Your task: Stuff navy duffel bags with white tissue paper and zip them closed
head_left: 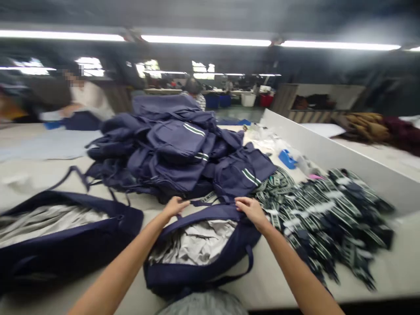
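Observation:
In front of me an open navy bag [210,212] lies on the table, its pale grey lining [203,240] facing up and crumpled. My left hand [175,206] pinches at the bag's far rim on the left side. At the right end of that same rim, my right hand [252,211] has thumb and fingers closed on the navy fabric. A strap with white lettering [208,197] lies just beyond the rim, between the two hands. The bag's handle loop [247,262] hangs toward me on the right.
Another open navy bag [127,227] lies to the left. Behind stands a heap of navy backpacks [177,148]. Many patterned straps [315,210] are piled on the right, near a blue tape dispenser [287,159] and a white partition [334,153]. A person [88,98] works at far left.

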Demonstrator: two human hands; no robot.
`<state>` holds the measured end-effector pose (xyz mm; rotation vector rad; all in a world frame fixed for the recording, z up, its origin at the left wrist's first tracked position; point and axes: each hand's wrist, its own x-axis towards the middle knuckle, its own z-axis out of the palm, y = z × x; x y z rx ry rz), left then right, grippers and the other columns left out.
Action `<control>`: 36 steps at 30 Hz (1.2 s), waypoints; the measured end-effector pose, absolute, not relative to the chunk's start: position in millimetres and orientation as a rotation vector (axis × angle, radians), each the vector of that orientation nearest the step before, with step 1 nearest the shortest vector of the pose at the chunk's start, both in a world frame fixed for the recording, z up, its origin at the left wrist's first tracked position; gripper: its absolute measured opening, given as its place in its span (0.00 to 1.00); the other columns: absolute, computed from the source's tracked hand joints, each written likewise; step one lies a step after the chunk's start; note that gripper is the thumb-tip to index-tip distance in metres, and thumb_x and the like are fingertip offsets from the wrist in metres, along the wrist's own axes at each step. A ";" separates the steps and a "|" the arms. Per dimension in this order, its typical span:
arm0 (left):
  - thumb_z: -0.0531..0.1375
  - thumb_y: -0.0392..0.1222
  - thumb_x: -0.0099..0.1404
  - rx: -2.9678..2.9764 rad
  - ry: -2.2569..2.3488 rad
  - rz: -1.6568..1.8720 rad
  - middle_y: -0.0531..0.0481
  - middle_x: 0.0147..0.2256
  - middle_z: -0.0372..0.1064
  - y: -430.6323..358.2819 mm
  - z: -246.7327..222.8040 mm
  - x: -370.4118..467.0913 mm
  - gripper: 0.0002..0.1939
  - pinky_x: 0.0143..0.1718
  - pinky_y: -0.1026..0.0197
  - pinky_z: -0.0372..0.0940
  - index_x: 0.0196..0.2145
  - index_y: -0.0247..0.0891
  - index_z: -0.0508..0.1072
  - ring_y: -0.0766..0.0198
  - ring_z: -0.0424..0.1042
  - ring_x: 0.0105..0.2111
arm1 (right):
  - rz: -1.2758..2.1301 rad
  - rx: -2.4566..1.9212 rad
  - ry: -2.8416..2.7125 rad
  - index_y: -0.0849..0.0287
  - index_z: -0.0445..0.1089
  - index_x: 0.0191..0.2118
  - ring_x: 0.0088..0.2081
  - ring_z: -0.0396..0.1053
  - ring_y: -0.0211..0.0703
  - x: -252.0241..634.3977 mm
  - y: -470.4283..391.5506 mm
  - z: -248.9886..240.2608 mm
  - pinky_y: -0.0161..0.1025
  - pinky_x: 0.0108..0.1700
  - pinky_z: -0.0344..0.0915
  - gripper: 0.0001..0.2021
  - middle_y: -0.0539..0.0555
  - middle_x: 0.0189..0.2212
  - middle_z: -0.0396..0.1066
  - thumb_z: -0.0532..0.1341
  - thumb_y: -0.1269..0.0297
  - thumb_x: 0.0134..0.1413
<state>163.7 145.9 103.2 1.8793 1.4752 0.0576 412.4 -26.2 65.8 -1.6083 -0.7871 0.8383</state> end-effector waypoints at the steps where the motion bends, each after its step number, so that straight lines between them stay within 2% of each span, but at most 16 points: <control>1: 0.56 0.46 0.64 1.957 1.494 0.086 0.24 0.53 0.66 144.9 105.9 160.7 0.27 0.49 0.49 0.66 0.54 0.21 0.64 0.45 0.70 0.52 | 0.704 -1.693 -0.880 0.62 0.77 0.38 0.37 0.73 0.45 415.1 -30.8 64.5 0.45 0.47 0.69 0.11 0.57 0.37 0.76 0.65 0.62 0.49; 2: 0.57 0.45 0.64 2.073 1.516 0.183 0.24 0.57 0.62 144.1 109.4 159.1 0.29 0.55 0.46 0.61 0.56 0.22 0.61 0.42 0.62 0.58 | 0.557 -1.776 -0.948 0.61 0.77 0.36 0.38 0.72 0.44 418.5 -36.2 63.7 0.44 0.47 0.68 0.08 0.55 0.35 0.75 0.64 0.65 0.49; 3: 0.57 0.47 0.62 2.291 1.499 0.478 0.29 0.54 0.65 142.5 113.1 159.0 0.26 0.56 0.45 0.61 0.53 0.26 0.65 0.42 0.62 0.58 | 0.451 -1.852 -0.990 0.60 0.76 0.34 0.38 0.71 0.42 422.0 -42.2 63.5 0.41 0.47 0.67 0.06 0.54 0.34 0.75 0.63 0.67 0.50; 5: 0.54 0.51 0.66 2.506 1.256 0.780 0.43 0.44 0.71 132.9 119.3 163.0 0.17 0.52 0.48 0.63 0.44 0.36 0.71 0.50 0.69 0.48 | 0.375 -1.979 -1.023 0.60 0.75 0.31 0.36 0.69 0.39 426.7 -54.3 64.1 0.37 0.44 0.65 0.03 0.52 0.32 0.73 0.64 0.67 0.51; 6: 0.53 0.53 0.66 2.532 1.119 0.796 0.48 0.39 0.72 123.9 120.8 166.3 0.16 0.48 0.51 0.66 0.40 0.39 0.72 0.54 0.72 0.41 | 0.411 -2.018 -1.032 0.60 0.75 0.30 0.34 0.69 0.38 426.9 -59.8 64.9 0.36 0.42 0.64 0.04 0.51 0.31 0.73 0.64 0.65 0.52; 8: 0.53 0.57 0.67 2.532 0.786 0.683 0.51 0.34 0.73 99.8 118.5 174.7 0.18 0.42 0.56 0.67 0.35 0.42 0.74 0.58 0.72 0.35 | 0.528 -2.046 -1.059 0.60 0.74 0.30 0.32 0.68 0.37 423.2 -68.7 66.8 0.34 0.38 0.62 0.09 0.50 0.30 0.73 0.66 0.60 0.54; 10: 0.55 0.58 0.67 2.515 0.495 0.540 0.49 0.37 0.75 75.4 109.0 183.7 0.18 0.43 0.57 0.67 0.35 0.43 0.76 0.57 0.73 0.38 | 0.566 -2.055 -1.096 0.59 0.75 0.35 0.31 0.67 0.35 416.4 -73.5 68.5 0.33 0.36 0.61 0.12 0.50 0.32 0.72 0.68 0.55 0.53; 12: 0.54 0.58 0.68 2.512 0.354 0.452 0.47 0.41 0.76 58.5 95.5 190.1 0.19 0.48 0.56 0.67 0.38 0.43 0.78 0.55 0.73 0.44 | 0.506 -2.090 -1.128 0.58 0.75 0.41 0.32 0.65 0.35 409.8 -73.5 69.6 0.33 0.36 0.60 0.17 0.50 0.36 0.72 0.70 0.53 0.50; 19: 0.54 0.57 0.68 2.481 0.351 0.279 0.45 0.45 0.76 54.9 73.2 177.7 0.20 0.51 0.54 0.68 0.41 0.42 0.79 0.54 0.73 0.47 | 0.438 -2.249 -1.303 0.55 0.70 0.52 0.37 0.66 0.40 401.7 -51.9 75.8 0.36 0.40 0.59 0.25 0.50 0.36 0.69 0.69 0.48 0.51; 22: 0.55 0.56 0.68 2.479 0.315 0.199 0.44 0.50 0.74 58.0 72.5 172.6 0.20 0.56 0.52 0.64 0.49 0.43 0.77 0.54 0.71 0.52 | 0.484 -2.259 -1.357 0.56 0.72 0.49 0.37 0.66 0.41 399.6 -45.9 80.4 0.37 0.40 0.59 0.22 0.49 0.34 0.68 0.70 0.54 0.49; 24: 0.56 0.55 0.67 2.446 0.325 0.170 0.45 0.51 0.74 56.9 71.7 172.5 0.20 0.56 0.52 0.64 0.49 0.43 0.76 0.54 0.71 0.52 | 0.500 -2.245 -1.366 0.58 0.73 0.46 0.36 0.66 0.40 397.6 -44.7 82.3 0.36 0.40 0.58 0.19 0.48 0.32 0.68 0.70 0.59 0.48; 27: 0.57 0.51 0.66 2.399 0.401 0.150 0.47 0.44 0.75 49.0 71.2 176.0 0.14 0.50 0.54 0.65 0.41 0.42 0.77 0.55 0.72 0.47 | 0.502 -2.238 -1.338 0.59 0.72 0.43 0.33 0.65 0.38 397.0 -44.8 83.0 0.35 0.37 0.56 0.17 0.47 0.30 0.68 0.71 0.63 0.45; 30: 0.57 0.44 0.63 2.445 0.506 0.123 0.47 0.39 0.74 37.9 72.2 182.5 0.08 0.45 0.53 0.63 0.34 0.41 0.75 0.54 0.71 0.42 | 0.553 -2.251 -1.383 0.59 0.72 0.37 0.30 0.64 0.37 400.3 -44.6 84.5 0.34 0.33 0.55 0.13 0.46 0.27 0.69 0.71 0.63 0.45; 33: 0.56 0.42 0.61 2.513 0.554 0.108 0.47 0.37 0.73 32.1 71.6 188.2 0.06 0.43 0.52 0.61 0.31 0.40 0.73 0.53 0.70 0.42 | 0.539 -2.269 -1.556 0.58 0.71 0.30 0.32 0.67 0.38 402.6 -43.3 91.4 0.34 0.34 0.55 0.07 0.49 0.29 0.72 0.69 0.63 0.50; 36: 0.57 0.42 0.62 2.530 0.522 0.101 0.47 0.36 0.73 32.3 67.4 188.8 0.06 0.42 0.53 0.61 0.31 0.40 0.73 0.53 0.71 0.41 | 0.475 -2.349 -1.749 0.57 0.74 0.34 0.38 0.72 0.45 399.8 -40.8 102.8 0.36 0.37 0.60 0.05 0.54 0.34 0.76 0.63 0.63 0.57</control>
